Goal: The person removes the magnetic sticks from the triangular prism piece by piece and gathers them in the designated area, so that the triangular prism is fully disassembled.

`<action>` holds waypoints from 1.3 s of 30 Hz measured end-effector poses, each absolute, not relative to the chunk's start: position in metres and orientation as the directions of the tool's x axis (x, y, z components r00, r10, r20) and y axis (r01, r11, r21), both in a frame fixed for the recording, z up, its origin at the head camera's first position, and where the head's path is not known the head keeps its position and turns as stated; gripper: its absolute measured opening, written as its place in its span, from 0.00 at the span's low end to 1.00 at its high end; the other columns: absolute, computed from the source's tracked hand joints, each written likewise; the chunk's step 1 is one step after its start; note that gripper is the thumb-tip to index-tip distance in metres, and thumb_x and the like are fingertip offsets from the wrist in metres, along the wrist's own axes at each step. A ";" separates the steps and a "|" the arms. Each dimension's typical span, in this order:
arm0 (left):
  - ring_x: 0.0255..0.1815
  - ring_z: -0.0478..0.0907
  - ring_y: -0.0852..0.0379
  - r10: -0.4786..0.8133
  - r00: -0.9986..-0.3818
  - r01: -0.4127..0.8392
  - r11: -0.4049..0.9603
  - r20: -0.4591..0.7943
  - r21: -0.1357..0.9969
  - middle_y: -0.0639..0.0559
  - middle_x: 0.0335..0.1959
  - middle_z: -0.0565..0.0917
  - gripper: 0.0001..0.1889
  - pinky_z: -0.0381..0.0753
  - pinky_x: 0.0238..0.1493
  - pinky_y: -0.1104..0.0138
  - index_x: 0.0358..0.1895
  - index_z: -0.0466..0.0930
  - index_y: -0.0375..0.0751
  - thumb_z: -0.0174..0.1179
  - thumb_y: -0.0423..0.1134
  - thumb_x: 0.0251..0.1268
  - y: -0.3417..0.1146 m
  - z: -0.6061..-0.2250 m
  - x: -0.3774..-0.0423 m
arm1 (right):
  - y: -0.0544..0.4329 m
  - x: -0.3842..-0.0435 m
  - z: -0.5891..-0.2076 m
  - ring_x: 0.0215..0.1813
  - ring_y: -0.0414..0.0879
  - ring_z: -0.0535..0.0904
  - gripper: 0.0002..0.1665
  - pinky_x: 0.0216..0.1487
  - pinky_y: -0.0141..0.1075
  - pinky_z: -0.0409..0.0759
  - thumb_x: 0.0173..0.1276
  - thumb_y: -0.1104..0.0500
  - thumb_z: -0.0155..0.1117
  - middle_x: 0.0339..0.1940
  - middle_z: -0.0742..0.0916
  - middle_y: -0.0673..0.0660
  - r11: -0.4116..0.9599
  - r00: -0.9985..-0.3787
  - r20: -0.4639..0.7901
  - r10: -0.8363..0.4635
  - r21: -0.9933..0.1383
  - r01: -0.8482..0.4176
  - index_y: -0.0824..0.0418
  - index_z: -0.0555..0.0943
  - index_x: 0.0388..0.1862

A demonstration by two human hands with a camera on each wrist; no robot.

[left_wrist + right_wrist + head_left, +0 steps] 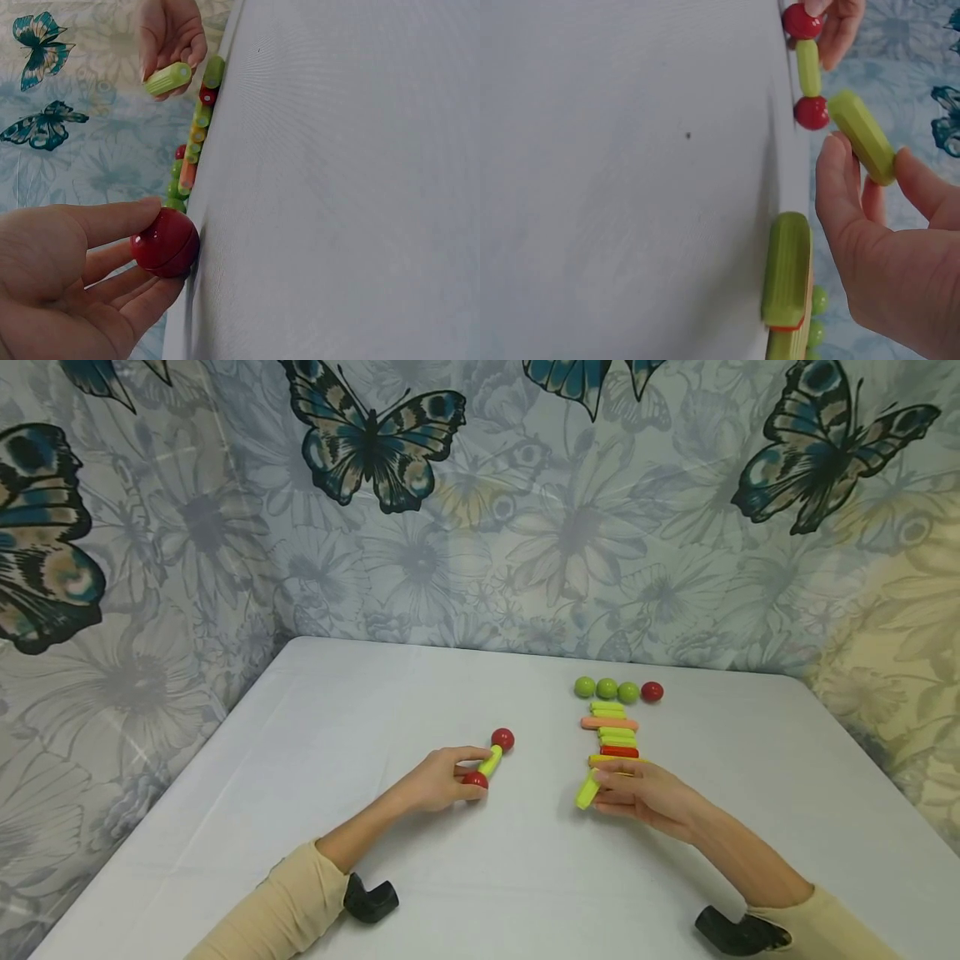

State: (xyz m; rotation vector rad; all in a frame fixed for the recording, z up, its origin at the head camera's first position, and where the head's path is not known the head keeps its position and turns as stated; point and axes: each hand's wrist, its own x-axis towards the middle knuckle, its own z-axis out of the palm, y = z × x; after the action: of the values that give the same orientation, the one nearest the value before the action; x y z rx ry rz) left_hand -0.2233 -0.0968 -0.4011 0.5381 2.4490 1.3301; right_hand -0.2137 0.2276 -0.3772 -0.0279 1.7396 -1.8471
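My left hand (438, 779) pinches a glossy red ball (476, 780) between thumb and fingers, low over the table. From that ball a short yellow-green rod (490, 762) runs up to a second red ball (502, 740), the three end to end in a line. To the right, my right hand (652, 797) holds another yellow-green ribbed rod (587, 790) by thumb and fingertips, tilted. The right wrist view shows this loose rod (862, 139) raised off the table. In the left wrist view, the gripped red ball (166, 241) hides the pieces behind it.
Beyond the right hand lies a column of rods: yellow-green ones, an orange rod (609, 723), a red rod (618, 751) and a yellow rod (594, 760). Three green balls (607, 688) and one red ball (652, 692) stand in a row behind. A patterned cloth wall borders the white table (225, 827).
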 end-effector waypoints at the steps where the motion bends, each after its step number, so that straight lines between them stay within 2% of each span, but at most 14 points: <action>1: 0.58 0.75 0.48 0.461 -0.884 0.180 0.498 -0.083 0.848 0.43 0.63 0.72 0.29 0.79 0.44 0.66 0.66 0.71 0.42 0.66 0.34 0.60 -0.097 -0.401 -0.223 | 0.230 -0.213 -0.377 0.46 0.49 0.82 0.30 0.54 0.41 0.77 0.73 0.59 0.57 0.45 0.80 0.58 0.036 -0.825 -0.375 -0.422 -0.916 0.399 0.75 0.59 0.64; 3: 0.59 0.74 0.48 0.465 -0.882 0.184 0.492 -0.078 0.851 0.43 0.63 0.72 0.29 0.79 0.45 0.66 0.66 0.71 0.42 0.66 0.33 0.60 -0.097 -0.401 -0.223 | 0.233 -0.210 -0.377 0.47 0.49 0.82 0.32 0.54 0.41 0.77 0.73 0.58 0.57 0.46 0.80 0.58 0.037 -0.830 -0.380 -0.409 -0.915 0.401 0.76 0.56 0.64; 10: 0.58 0.75 0.48 0.461 -0.883 0.176 0.491 -0.083 0.853 0.43 0.62 0.72 0.28 0.80 0.45 0.66 0.66 0.71 0.42 0.65 0.33 0.60 -0.096 -0.401 -0.223 | 0.246 -0.202 -0.379 0.49 0.50 0.81 0.26 0.55 0.42 0.76 0.73 0.59 0.57 0.46 0.81 0.59 0.037 -0.838 -0.369 -0.402 -0.921 0.388 0.74 0.61 0.58; 16: 0.58 0.75 0.48 0.458 -0.884 0.170 0.491 -0.087 0.854 0.43 0.62 0.72 0.29 0.80 0.44 0.66 0.66 0.71 0.42 0.65 0.32 0.60 -0.096 -0.401 -0.223 | 0.253 -0.196 -0.384 0.49 0.49 0.81 0.31 0.55 0.42 0.76 0.72 0.58 0.58 0.47 0.81 0.58 0.061 -0.843 -0.393 -0.367 -0.914 0.400 0.77 0.58 0.61; 26: 0.58 0.75 0.48 0.464 -0.883 0.183 0.495 -0.080 0.849 0.43 0.61 0.73 0.28 0.80 0.46 0.65 0.65 0.71 0.42 0.65 0.32 0.60 -0.097 -0.401 -0.224 | 0.265 -0.185 -0.392 0.45 0.49 0.83 0.23 0.53 0.42 0.78 0.72 0.60 0.59 0.42 0.83 0.58 0.017 -0.852 -0.431 -0.297 -0.895 0.446 0.74 0.64 0.56; 33: 0.57 0.75 0.48 0.457 -0.885 0.181 0.504 -0.083 0.845 0.43 0.62 0.73 0.28 0.80 0.47 0.65 0.66 0.71 0.43 0.65 0.32 0.60 -0.096 -0.401 -0.223 | 0.267 -0.181 -0.395 0.41 0.47 0.83 0.28 0.48 0.39 0.81 0.72 0.58 0.58 0.40 0.84 0.57 0.105 -0.863 -0.467 -0.192 -0.884 0.455 0.76 0.63 0.59; 39: 0.58 0.75 0.47 0.470 -0.879 0.191 0.490 -0.074 0.851 0.41 0.62 0.72 0.28 0.79 0.50 0.63 0.65 0.71 0.40 0.66 0.31 0.60 -0.096 -0.403 -0.224 | 0.268 -0.180 -0.398 0.37 0.47 0.83 0.23 0.43 0.36 0.82 0.72 0.56 0.58 0.36 0.85 0.58 0.161 -0.854 -0.507 -0.116 -0.858 0.487 0.74 0.69 0.54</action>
State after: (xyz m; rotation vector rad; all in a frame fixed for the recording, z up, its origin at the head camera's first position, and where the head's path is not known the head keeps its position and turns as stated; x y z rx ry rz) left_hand -0.2244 -0.0964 -0.4029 0.5585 2.4419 1.3391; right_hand -0.1795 0.2683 -0.3982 0.3511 1.9840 -1.7394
